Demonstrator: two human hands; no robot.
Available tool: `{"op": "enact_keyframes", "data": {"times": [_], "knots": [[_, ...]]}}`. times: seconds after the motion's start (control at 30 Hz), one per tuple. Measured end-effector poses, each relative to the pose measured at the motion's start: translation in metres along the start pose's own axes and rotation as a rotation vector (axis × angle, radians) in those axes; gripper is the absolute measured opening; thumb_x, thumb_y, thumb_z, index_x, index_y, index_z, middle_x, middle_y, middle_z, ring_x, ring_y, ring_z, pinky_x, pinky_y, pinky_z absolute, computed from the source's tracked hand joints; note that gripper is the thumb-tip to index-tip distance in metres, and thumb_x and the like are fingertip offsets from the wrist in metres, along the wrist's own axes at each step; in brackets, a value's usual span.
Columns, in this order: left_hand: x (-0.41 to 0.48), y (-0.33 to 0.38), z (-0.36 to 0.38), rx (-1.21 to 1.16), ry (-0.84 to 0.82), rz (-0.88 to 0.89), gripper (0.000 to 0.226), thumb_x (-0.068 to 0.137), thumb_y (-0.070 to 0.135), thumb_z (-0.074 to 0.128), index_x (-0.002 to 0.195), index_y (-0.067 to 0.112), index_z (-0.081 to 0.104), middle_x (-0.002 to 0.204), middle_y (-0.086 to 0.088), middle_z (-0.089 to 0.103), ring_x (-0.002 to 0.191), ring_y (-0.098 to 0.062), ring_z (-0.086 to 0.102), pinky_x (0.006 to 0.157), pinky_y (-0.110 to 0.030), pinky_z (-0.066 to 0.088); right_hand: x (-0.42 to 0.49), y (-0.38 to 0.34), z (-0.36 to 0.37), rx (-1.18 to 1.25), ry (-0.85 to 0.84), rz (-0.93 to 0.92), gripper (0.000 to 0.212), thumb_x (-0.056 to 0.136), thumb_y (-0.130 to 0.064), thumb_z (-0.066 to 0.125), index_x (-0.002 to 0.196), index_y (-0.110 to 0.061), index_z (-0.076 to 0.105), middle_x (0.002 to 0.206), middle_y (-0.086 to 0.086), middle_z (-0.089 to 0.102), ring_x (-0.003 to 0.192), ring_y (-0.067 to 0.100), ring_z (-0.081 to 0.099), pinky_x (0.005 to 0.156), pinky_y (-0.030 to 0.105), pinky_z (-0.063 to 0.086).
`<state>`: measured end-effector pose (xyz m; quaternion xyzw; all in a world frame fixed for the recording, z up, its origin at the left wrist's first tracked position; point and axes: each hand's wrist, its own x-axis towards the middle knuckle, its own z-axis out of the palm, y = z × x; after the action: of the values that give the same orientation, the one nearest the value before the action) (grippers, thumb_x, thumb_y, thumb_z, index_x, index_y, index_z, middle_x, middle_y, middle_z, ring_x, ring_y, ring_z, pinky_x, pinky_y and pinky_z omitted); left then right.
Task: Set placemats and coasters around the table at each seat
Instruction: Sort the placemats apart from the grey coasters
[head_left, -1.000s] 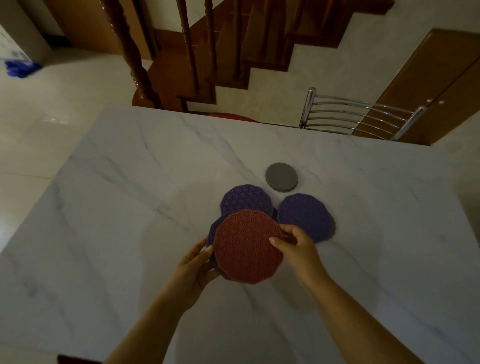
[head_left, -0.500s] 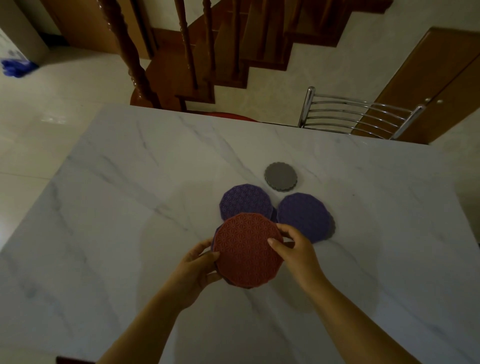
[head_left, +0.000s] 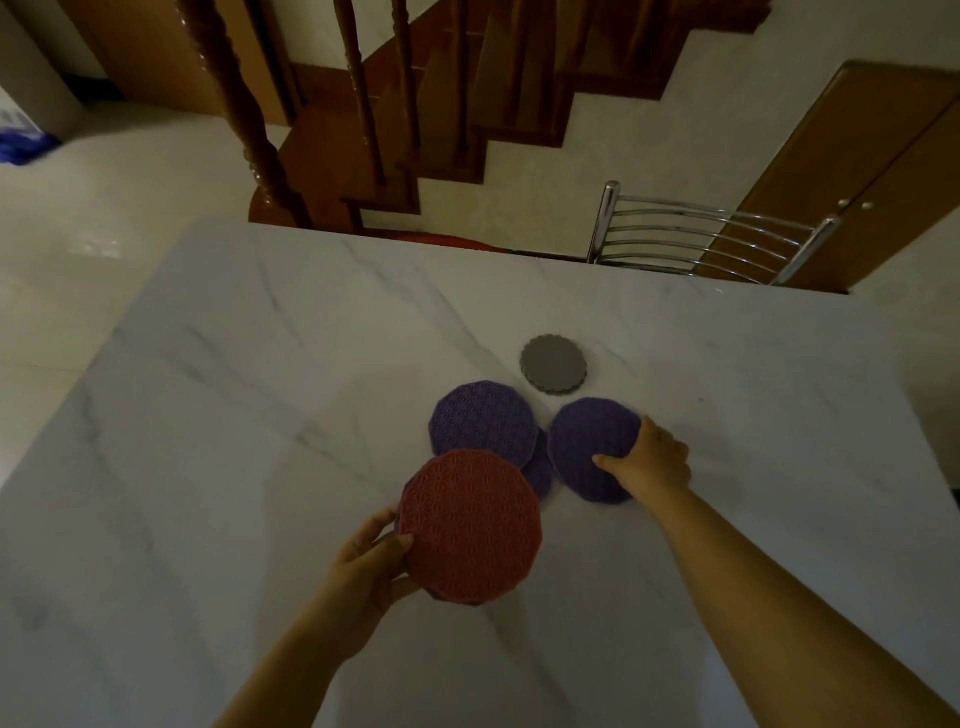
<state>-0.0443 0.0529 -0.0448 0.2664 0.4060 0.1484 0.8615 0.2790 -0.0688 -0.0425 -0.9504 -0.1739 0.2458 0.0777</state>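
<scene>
— Left hand (head_left: 363, 564) has the red placemat (head_left: 470, 525) pinched at its near-left edge, thumb on top, fingers curled beneath. It is held just above the marble table (head_left: 234, 415), face up and roughly level. A sliver of another mat's edge shows under it by the thumb; I cannot tell whether that one is held too.

— And the other hand?

— Right hand (head_left: 649, 460) is off to the right and farther out, gripping the right-hand purple placemat (head_left: 592, 447) by its right rim, thumb laid across the top, fingers tucked at the edge. That mat lies flat on the stone, or nearly so.

— Anything between them?

— A second purple placemat (head_left: 483, 423), flat, just beyond the red one and partly overlapped by it from here. Another purple edge (head_left: 540, 470) peeks out between the two purple mats. Past them sits a small grey coaster stack (head_left: 554, 364) with a scalloped rim, just beside the purple pair.

— Which way do the mats run?

— No long axis; they are many-sided discs, patterned side up.

— And the room?

— White marble top veined grey, dim light. At the far edge a chrome chair back (head_left: 701, 239), a wooden staircase (head_left: 415, 104) with turned balusters, a brown door (head_left: 857, 171) to the right, pale tiled floor (head_left: 78, 208) on the left.
</scene>
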Motion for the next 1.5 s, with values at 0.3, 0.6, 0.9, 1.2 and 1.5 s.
{"op": "enact_keyframes", "data": {"times": [0.3, 0.6, 0.9, 1.2, 1.5], "knots": [[0.001, 0.000, 0.001, -0.007, 0.028, 0.001, 0.033, 0.070, 0.002, 0.061, 0.100, 0.016, 0.063, 0.080, -0.004, 0.075, 0.061, -0.015, 0.069, 0.056, -0.033, 0.060, -0.005, 0.003, -0.009, 0.183, 0.145, 0.023, 0.075, 0.072, -0.033, 0.078, 0.130, -0.002, 0.041, 0.130, 0.023, 0.043, 0.113, 0.040, 0.050, 0.089, 0.043, 0.046], [0.002, 0.000, 0.008, -0.021, 0.018, 0.008, 0.033, 0.071, 0.003, 0.061, 0.101, 0.016, 0.063, 0.084, -0.003, 0.076, 0.066, -0.014, 0.070, 0.057, -0.033, 0.060, -0.047, 0.023, -0.070, 1.287, -0.058, -0.096, 0.019, 0.083, -0.012, 0.066, 0.100, -0.021, 0.067, 0.102, 0.002, 0.071, 0.083, 0.014, 0.071, 0.059, 0.025, 0.057], [-0.003, 0.001, 0.018, -0.055, -0.059, -0.009, 0.038, 0.076, 0.003, 0.060, 0.113, 0.009, 0.061, 0.099, -0.012, 0.074, 0.079, -0.023, 0.072, 0.066, -0.038, 0.061, -0.099, -0.022, -0.006, 1.151, -0.395, -0.186, 0.019, 0.082, -0.013, 0.067, 0.098, -0.024, 0.071, 0.105, 0.003, 0.073, 0.095, 0.017, 0.069, 0.074, 0.026, 0.056], [-0.004, -0.004, 0.019, -0.078, -0.124, -0.030, 0.033, 0.080, 0.007, 0.057, 0.110, 0.012, 0.070, 0.104, -0.011, 0.073, 0.083, -0.021, 0.072, 0.068, -0.036, 0.061, -0.112, -0.029, 0.014, 0.911, -0.244, -0.350, 0.026, 0.085, -0.018, 0.065, 0.101, -0.039, 0.067, 0.101, -0.015, 0.070, 0.093, 0.002, 0.065, 0.070, 0.009, 0.051], [-0.006, -0.003, 0.021, 0.062, -0.123, -0.062, 0.045, 0.076, 0.006, 0.060, 0.120, 0.013, 0.061, 0.107, -0.007, 0.074, 0.089, -0.022, 0.071, 0.074, -0.038, 0.061, -0.113, -0.030, 0.027, 0.799, -0.121, -0.273, 0.039, 0.084, -0.023, 0.067, 0.122, -0.018, 0.062, 0.115, 0.004, 0.067, 0.105, 0.021, 0.063, 0.091, 0.037, 0.052]]}}
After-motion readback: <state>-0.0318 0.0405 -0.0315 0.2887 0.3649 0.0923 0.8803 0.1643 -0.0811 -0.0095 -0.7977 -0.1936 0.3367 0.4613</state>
